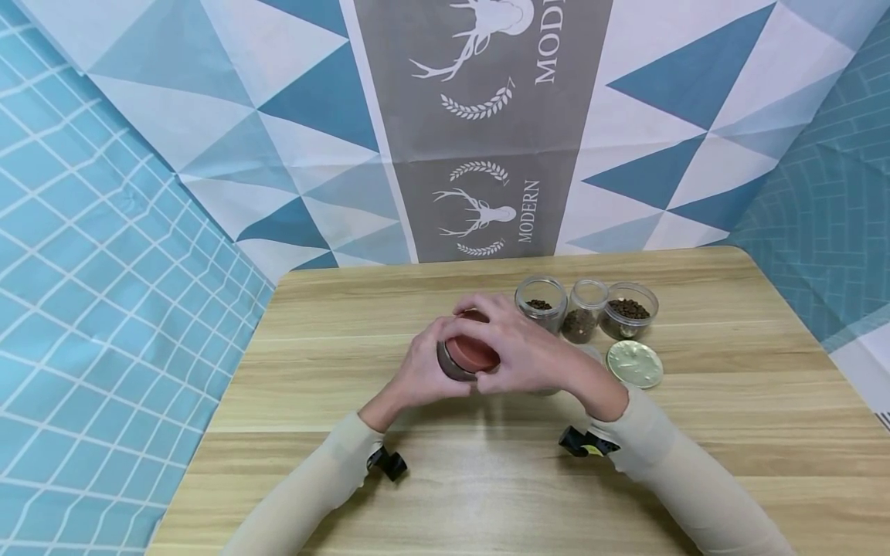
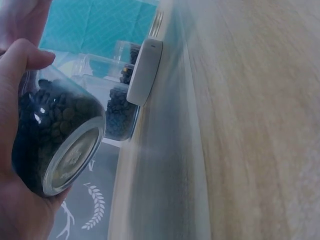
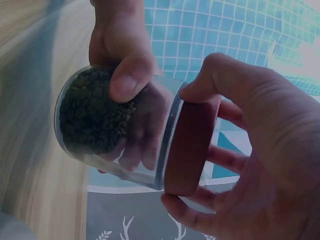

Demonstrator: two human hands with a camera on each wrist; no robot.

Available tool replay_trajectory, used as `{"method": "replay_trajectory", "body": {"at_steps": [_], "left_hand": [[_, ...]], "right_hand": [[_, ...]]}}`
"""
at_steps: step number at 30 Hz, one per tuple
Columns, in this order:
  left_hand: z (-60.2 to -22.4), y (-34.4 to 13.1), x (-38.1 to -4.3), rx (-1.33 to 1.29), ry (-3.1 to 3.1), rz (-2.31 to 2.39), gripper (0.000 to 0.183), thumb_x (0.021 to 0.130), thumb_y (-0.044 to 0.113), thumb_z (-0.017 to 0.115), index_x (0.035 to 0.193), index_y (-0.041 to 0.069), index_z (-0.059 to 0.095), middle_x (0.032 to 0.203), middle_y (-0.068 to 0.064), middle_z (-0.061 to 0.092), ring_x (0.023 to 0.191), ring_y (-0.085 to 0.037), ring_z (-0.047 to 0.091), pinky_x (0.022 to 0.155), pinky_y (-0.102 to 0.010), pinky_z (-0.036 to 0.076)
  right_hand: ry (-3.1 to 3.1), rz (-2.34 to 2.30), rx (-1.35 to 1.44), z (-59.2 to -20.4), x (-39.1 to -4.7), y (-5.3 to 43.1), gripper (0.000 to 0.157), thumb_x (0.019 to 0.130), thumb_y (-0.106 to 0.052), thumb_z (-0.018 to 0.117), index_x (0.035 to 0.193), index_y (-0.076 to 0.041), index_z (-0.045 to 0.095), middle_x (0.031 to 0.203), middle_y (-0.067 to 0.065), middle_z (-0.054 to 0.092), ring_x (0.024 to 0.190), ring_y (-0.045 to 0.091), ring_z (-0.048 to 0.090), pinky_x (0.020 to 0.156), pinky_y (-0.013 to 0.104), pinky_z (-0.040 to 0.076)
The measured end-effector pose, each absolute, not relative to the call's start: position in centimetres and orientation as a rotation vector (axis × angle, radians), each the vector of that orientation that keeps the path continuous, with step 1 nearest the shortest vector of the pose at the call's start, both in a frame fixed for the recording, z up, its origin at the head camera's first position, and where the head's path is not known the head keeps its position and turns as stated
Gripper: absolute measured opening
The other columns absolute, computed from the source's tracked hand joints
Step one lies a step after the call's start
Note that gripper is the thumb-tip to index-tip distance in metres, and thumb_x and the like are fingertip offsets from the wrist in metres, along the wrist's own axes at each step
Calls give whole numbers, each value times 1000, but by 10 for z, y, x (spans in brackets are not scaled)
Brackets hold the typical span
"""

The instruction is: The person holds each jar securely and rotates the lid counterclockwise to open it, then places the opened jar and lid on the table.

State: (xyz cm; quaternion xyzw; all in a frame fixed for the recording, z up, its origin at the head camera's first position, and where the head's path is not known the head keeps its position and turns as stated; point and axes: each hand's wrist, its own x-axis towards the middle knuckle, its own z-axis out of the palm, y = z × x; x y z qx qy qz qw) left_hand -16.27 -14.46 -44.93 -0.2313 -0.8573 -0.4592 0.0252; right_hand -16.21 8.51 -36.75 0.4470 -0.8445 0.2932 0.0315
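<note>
A clear jar (image 3: 95, 117), part filled with dark bean-like pieces, is held tilted above the table. My left hand (image 1: 426, 369) grips its body, thumb on one side and fingers wrapped round the other. On the jar's mouth sits a reddish-brown lid (image 3: 190, 147). The thumb and fingers of my right hand (image 1: 524, 351) are curled round the lid's rim. In the left wrist view the jar's base (image 2: 75, 157) faces the camera. The head view shows the lid's top between both hands, which hide most of the jar.
Three lidless clear containers with dark contents stand at the back: a jar (image 1: 541, 297), a narrower jar (image 1: 584, 315) and a low tub (image 1: 628, 309). A gold lid (image 1: 635, 364) lies before the tub. Nearby lies a white lid (image 2: 146, 72), mostly behind my right wrist in the head view.
</note>
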Motion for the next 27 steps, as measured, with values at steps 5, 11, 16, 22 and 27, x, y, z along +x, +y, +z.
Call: {"method": "replay_trajectory", "body": {"at_steps": [5,11,16,22,27], "left_hand": [[-447,-145,-163,-753,-2666,-1441,92,69,17,97,150,1,57,140,-19,71,120,-32,71,104,-42,62],[-447,-145,-162,-772,-2652,-1454,92,69,15,96,150,2,57,140,-19,71,119,-31,71,103,-40,62],[-448,-145,-162,-781,-2638,-1465,95,69,16,97,153,4,56,143,-18,71,124,-33,72,107,-44,62],[-449,-147,-162,-736,-2626,-1480,95,70,18,96,154,2,55,139,-20,73,121,-32,73,103,-43,63],[-449,-148,-163,-667,-2566,-1486,91,69,14,97,149,-1,58,137,-21,75,120,-33,74,106,-46,62]], "right_hand": [[-2604,885,1426,-368,-162,88,69,76,-17,85,143,-25,71,158,9,58,144,34,55,106,53,58],[-2590,871,1445,-368,-162,88,70,76,-17,86,144,-27,70,159,7,58,145,33,55,107,52,58],[-2583,876,1425,-369,-162,88,77,80,-25,89,154,-31,65,166,10,54,151,38,54,110,58,58],[-2580,973,1295,-367,-162,90,82,87,-41,92,163,-33,58,170,12,51,155,41,55,109,59,61],[-2576,1016,1208,-366,-164,93,86,86,-45,94,163,-31,58,169,15,51,155,42,53,110,63,61]]}}
